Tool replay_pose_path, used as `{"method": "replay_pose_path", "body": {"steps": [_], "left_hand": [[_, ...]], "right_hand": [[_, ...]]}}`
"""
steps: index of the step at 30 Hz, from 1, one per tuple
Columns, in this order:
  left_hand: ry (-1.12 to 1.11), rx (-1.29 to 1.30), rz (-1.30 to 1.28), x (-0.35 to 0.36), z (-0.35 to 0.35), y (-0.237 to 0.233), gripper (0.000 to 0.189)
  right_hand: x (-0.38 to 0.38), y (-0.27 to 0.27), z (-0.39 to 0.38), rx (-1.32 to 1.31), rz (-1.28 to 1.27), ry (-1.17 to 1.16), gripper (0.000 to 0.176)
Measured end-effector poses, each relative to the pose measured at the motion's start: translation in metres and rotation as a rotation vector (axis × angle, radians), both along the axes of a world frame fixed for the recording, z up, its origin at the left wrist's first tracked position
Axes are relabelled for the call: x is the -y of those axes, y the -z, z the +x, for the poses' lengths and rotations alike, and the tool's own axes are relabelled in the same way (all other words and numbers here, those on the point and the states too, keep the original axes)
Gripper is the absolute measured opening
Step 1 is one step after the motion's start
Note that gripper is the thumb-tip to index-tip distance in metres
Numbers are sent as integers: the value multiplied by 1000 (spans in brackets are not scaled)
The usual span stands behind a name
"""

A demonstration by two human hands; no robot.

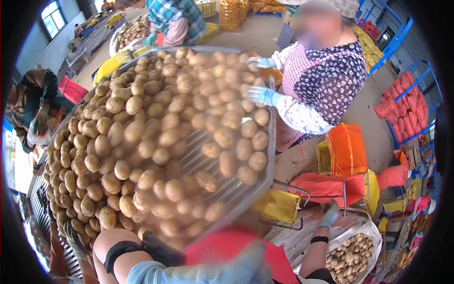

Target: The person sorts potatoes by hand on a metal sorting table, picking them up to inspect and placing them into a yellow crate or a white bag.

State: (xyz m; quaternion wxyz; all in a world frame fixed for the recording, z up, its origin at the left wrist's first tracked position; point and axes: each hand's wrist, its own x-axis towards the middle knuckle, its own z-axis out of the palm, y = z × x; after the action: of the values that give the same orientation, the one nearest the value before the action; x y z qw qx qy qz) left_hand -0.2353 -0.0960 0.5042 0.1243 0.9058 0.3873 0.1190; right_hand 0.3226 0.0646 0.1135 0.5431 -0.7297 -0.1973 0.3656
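Observation:
My left hand (224,269), in a blue-grey glove, is at the bottom middle, over a bright red sheet or bag (222,245). Motion blurs its fingers, so its grip cannot be made out. A black strap and a dark device sit on that forearm. My right hand (328,216), also gloved, reaches out at lower right with fingers stretched, beside a red bag (326,187) on a metal frame. Under that arm lies a white sack (373,232) with potatoes (350,258) in it. Many potatoes (135,130) cover the large slatted table (227,189) before me.
A co-worker (326,80) at the table's right side has both gloved hands by the potatoes. Other people (177,21) work at the back and left. Yellow bag (280,206), orange bag (347,149) and a yellow crate (324,156) stand at right. Red sacks (406,106) are piled beyond.

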Motion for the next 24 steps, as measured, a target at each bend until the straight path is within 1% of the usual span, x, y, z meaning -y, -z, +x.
{"method": "replay_pose_path", "body": {"steps": [1, 2, 3, 4, 5, 6, 7, 8, 9, 10, 11, 13, 14, 15, 17, 18, 20, 21, 22, 23, 24], "left_hand": [[-20, 2, 1, 5, -1, 1, 8], [-38, 3, 3, 9, -4, 0, 8], [-53, 6, 0, 14, -6, -1, 8], [-74, 9, 0, 20, -10, -2, 8], [-94, 17, 1, 26, -14, -1, 8], [-112, 21, -1, 32, -18, -1, 8], [-130, 18, -9, 35, -26, -3, 8], [-149, 15, -21, 39, -30, -3, 9], [-168, 5, -24, 42, -35, -3, 9], [-188, -1, -37, 42, -41, -2, 9], [-200, 126, -16, 40, -57, 17, 13], [-475, 140, 70, 60, -65, 81, 16], [-544, 133, 14, 65, -76, 90, 17], [-609, 130, -45, 70, -88, 96, 18], [-776, 90, -122, 84, -106, 104, 24], [-882, 113, -99, 96, -115, 114, 24], [-1061, 130, -38, 111, -131, 124, 25], [-1136, 113, -3, 117, -137, 126, 25], [-1172, 87, -27, 125, -144, 131, 23], [-1207, 104, -42, 129, -152, 135, 18], [-1280, 66, 42, 125, -159, 135, 15]], "right_hand": [[-19, -26, -92, 133, 49, -185, 28], [-36, -45, -165, 45, 106, -447, 26], [-49, -49, -225, 139, 207, -733, 24], [-57, -59, -292, 389, 521, -1014, 23], [-62, -67, -351, 268, 442, -1250, 23], [-42, -121, -416, 250, 338, -1426, 23], [-35, -129, -469, 412, 627, -1606, 25], [-19, -145, -521, 419, 834, -1679, 25], [-5, -150, -567, 420, 1013, -1739, 31], [6, -155, -611, 502, 1093, -1751, 37], [16, -159, -652, 582, 1169, -1748, 44], [33, -161, -721, 823, 1127, -1596, 57], [36, -148, -745, 887, 1141, -1487, 58], [33, -149, -752, 909, 1092, -1581, 56], [20, -143, -747, 962, 969, -1761, 52], [15, -131, -738, 900, 1068, -1701, 48], [6, -127, -706, 715, 1111, -1556, 48], [-1, -126, -686, 767, 1129, -1506, 47], [-8, -121, -669, 726, 1061, -1515, 49], [-18, -114, -656, 844, 1134, -1453, 52], [-26, -105, -641, 951, 1147, -1391, 53]]}}
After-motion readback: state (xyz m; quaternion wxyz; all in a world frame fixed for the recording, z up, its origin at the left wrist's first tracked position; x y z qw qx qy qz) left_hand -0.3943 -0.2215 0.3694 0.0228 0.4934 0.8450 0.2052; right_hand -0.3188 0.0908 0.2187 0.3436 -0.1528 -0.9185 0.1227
